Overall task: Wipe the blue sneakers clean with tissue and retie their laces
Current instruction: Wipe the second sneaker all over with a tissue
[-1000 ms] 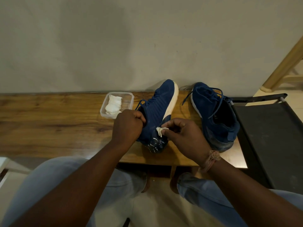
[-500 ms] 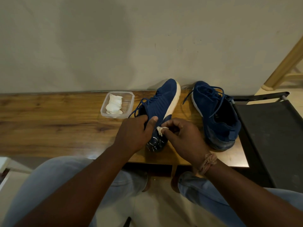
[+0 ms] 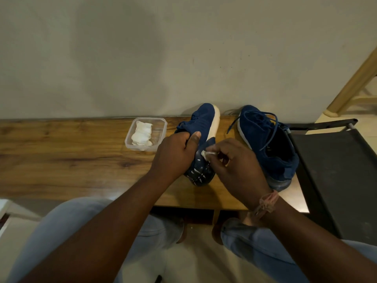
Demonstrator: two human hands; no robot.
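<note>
Left hand has shifted up the tipped sneaker, fingers now wrapped over its upper. Right hand pinches tissue against its side. Second sneaker upright at right on counter; tissue tub left.

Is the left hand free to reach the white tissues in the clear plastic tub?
Probably not yet: the left hand grips the tilted blue sneaker. The tub sits close beside it, nothing between.

Your left hand regripped the tilted sneaker, thumb now over its upper; your right hand carried the tissue toward the sole edge.
</note>
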